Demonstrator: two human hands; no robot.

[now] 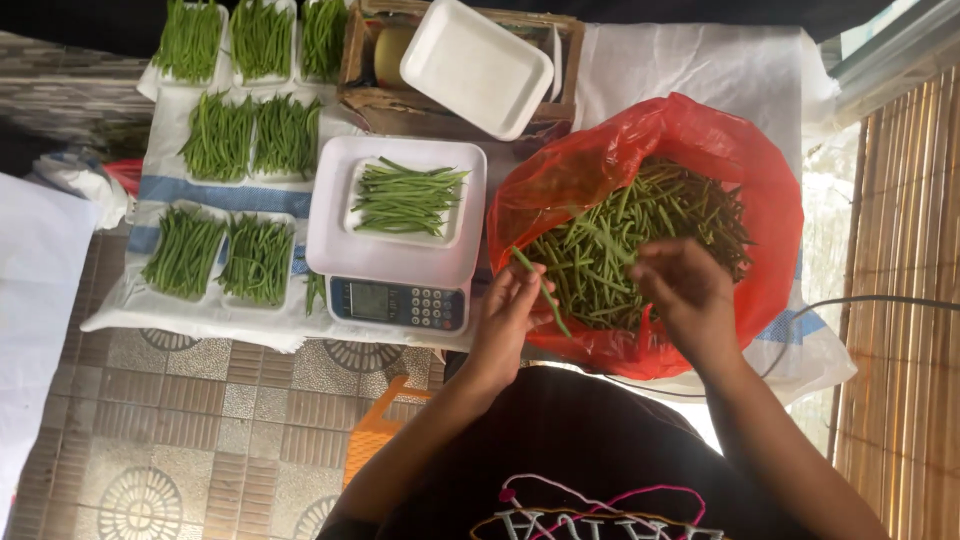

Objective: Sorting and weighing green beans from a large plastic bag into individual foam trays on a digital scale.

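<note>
1. The surface (690, 70) is the largest thing: a low table draped in white sheeting, standing on a patterned tile floor (180, 430), with a bamboo blind (900, 300) hanging at the right edge of the view.
2. A red plastic bag (770, 200) sits open at the right of the surface, its mouth rolled wide, likely so both hands can reach the loose green beans (640, 240) heaped inside.
3. A white scale (395, 255) stands just left of the bag, near enough to load without stretching. On its platform lies a white foam tray (360, 222) holding a small, aligned bundle of beans.
4. A cardboard box (365, 90) behind the scale carries an empty foam tray (475, 65) lying tilted across its top, seemingly a spare kept in reach.
5. Filled trays of beans (235, 135) lie in rows at the left, well apart from the bag, so sorted portions stay separate from the loose heap.
6. The left hand (505, 320) hovers at the bag's near rim, its grip closed on a single long bean (540, 290) that points slantwise over the heap.
7. The right hand (685, 285) is over the beans in the bag, fingers curled down; whether its grip holds anything cannot be told.
</note>
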